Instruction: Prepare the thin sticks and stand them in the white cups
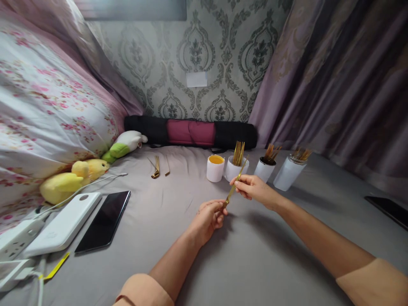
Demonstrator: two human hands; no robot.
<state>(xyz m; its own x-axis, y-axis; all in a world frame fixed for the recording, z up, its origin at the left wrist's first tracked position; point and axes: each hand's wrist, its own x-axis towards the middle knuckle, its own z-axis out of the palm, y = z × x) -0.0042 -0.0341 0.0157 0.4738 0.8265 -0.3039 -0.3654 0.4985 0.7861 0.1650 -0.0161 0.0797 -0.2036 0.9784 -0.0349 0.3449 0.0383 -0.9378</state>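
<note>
A slim gold utensil (235,181) is held between both hands over the grey bedsheet. My left hand (211,216) pinches its lower end with curled fingers. My right hand (253,187) grips it higher up, fingers closed round the shaft. Its upper tip points toward a white cup (235,169) holding several gold utensils. Left of that stands a white cup (215,168) with a yellow inside. Two more white cups (265,168) (288,171) with utensils stand to the right. A few loose gold utensils (157,168) lie on the sheet further left.
A black and maroon rolled bag (191,131) lies along the wall. Yellow (72,178) and green-white (126,143) plush toys rest by the floral pillow. A dark phone (104,220), white power bank (65,225) and power strip (14,242) lie at left. Another dark phone (387,209) lies at right.
</note>
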